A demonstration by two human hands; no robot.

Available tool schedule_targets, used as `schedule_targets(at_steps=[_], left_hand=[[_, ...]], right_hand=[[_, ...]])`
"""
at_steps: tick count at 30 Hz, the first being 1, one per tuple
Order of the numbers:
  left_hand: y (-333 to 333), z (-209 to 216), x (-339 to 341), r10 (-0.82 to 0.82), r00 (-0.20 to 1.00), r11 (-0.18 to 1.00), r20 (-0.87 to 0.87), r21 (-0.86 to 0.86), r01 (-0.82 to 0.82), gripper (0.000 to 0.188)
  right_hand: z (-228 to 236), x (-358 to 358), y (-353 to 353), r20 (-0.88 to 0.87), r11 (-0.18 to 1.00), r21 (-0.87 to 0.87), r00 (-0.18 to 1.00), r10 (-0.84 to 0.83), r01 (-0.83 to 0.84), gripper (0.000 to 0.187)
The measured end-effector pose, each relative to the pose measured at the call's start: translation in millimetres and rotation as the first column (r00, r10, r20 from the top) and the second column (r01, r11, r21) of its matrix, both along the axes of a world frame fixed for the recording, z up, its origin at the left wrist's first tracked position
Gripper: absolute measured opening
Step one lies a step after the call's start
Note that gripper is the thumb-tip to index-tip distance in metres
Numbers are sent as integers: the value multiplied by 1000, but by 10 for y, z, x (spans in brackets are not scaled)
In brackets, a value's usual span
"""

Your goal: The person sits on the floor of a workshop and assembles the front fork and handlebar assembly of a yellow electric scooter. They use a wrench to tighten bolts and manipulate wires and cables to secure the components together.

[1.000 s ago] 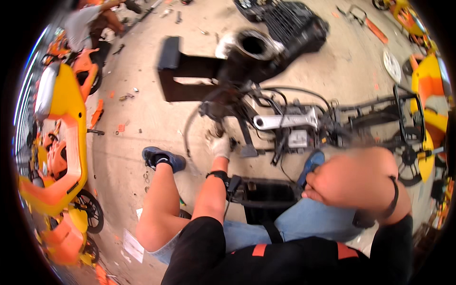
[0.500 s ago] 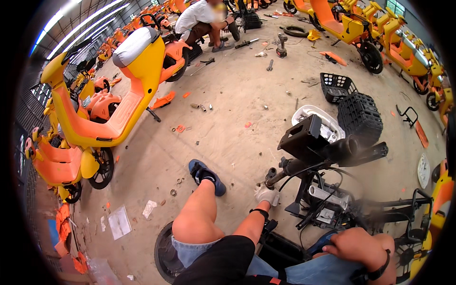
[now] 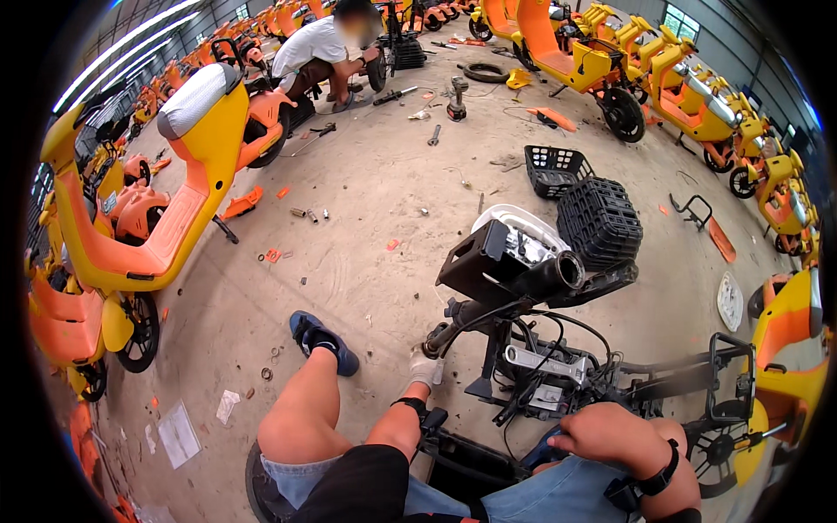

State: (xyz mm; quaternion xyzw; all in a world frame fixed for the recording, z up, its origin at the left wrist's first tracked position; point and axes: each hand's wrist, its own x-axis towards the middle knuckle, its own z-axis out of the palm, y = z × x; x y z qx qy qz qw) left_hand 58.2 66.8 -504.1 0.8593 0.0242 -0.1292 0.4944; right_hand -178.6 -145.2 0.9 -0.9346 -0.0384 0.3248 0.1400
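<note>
In front of me lies a stripped black scooter frame (image 3: 475, 315), its tube pointing left and down towards me. My left hand (image 3: 424, 368), in a whitish glove, is closed at the dark, ring-shaped lower end of that tube. Bare and with fingers curled, my right hand (image 3: 602, 438) rests by my right knee, in front of a blue shoe (image 3: 542, 449). Whatever its fingers may hold is hidden. Loose black cables (image 3: 575, 336) and a silver metal arm (image 3: 545, 363) lie on the frame between the hands.
A white tub (image 3: 514, 218) of parts and black crates (image 3: 600, 222) stand beyond the frame. A yellow-orange scooter (image 3: 196, 166) stands left; more line the right. A cordless driver (image 3: 457, 100) and wrench (image 3: 434, 135) lie farther off. A person (image 3: 309, 52) crouches at a wheel.
My view has swung to the right, so everything sits farther left in it. The left hand stays at the tube end; the right hand stays by the knee.
</note>
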Motion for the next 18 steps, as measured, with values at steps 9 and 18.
schedule_targets(at_steps=[9,18], left_hand=[[-138,483,9,8,980,985,200,165,-42,58],[-246,1289,137,5,989,989,150,-144,17,43]], right_hand=[[24,34,55,65,1000,5,998,-13,13,44],[47,-43,74,-15,996,-60,998,-64,63,41]])
